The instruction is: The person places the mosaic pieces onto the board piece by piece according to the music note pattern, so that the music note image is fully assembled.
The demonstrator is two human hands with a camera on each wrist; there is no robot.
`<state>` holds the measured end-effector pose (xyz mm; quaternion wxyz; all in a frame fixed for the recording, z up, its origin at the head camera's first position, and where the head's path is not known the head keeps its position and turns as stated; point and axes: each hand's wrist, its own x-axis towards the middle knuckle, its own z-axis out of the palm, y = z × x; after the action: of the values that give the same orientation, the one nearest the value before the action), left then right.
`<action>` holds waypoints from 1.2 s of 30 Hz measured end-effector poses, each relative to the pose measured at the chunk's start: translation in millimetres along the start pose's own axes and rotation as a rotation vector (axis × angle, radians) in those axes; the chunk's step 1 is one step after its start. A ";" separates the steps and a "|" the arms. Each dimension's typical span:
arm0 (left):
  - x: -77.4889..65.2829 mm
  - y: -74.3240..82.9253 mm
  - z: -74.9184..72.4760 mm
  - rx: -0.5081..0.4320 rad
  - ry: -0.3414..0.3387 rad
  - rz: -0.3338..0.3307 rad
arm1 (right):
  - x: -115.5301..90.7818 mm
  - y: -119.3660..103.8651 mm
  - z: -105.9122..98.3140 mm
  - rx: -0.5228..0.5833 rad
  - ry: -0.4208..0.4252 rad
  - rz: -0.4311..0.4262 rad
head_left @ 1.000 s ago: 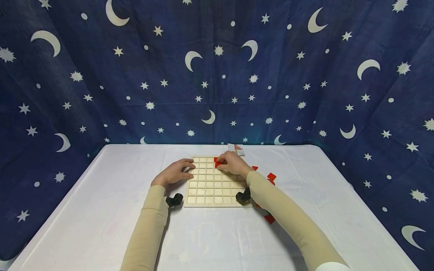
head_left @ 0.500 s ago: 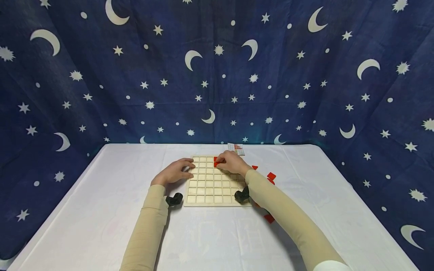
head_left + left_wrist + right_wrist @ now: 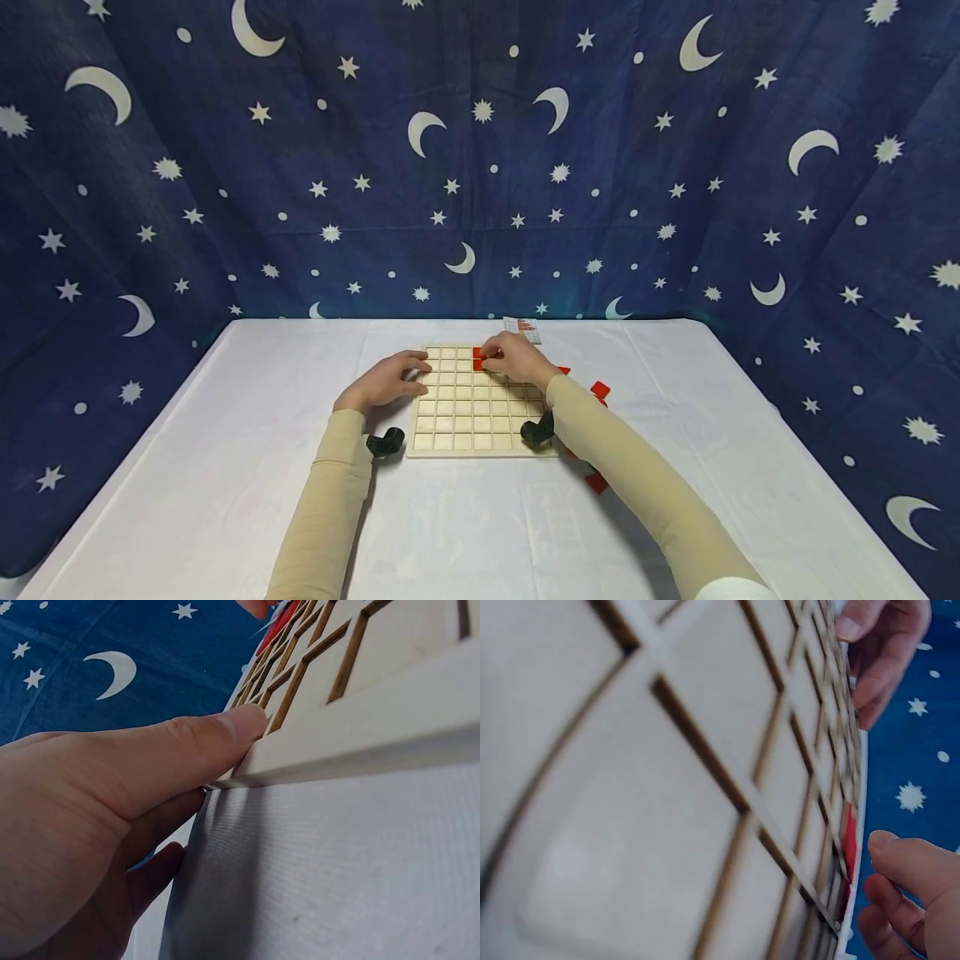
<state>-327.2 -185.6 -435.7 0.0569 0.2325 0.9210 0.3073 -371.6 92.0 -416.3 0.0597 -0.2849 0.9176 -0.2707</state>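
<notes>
A pale wooden board (image 3: 455, 408) with a grid of square recesses lies on the table. My left hand (image 3: 382, 383) rests on its left edge, fingers spread, and the thumb (image 3: 225, 729) lies along the rim in the left wrist view. Over the far part of the board is my right hand (image 3: 517, 358), fingers bent, with thumb and forefinger tips right at two red tiles. The upper red tile (image 3: 477, 352) and lower red tile (image 3: 477, 365) sit one below the other in the grid. In the right wrist view, a gap shows between the right thumb (image 3: 900, 851) and fingers.
A printed card (image 3: 528, 330) with a grid pattern lies behind the board. Several loose red pieces, among them a red tile (image 3: 600, 389) and another red piece (image 3: 597, 483), lie right of the board, partly hidden by the right sleeve (image 3: 622, 458). A dark starry cloth (image 3: 480, 167) hangs behind.
The lower red tile has shifted slightly left and now lies square under the upper one. My right hand has moved only a little; the left has stayed on the board's edge.
</notes>
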 end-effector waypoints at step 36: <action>-1.1 -1.0 1.2 0.000 0.015 0.019 | -126.4 99.0 -73.7 -0.093 -0.053 0.327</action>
<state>-326.3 -186.2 -437.3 0.0471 0.2387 0.9192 0.3096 -334.6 264.7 -412.1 0.1140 -0.1414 0.9613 -0.2071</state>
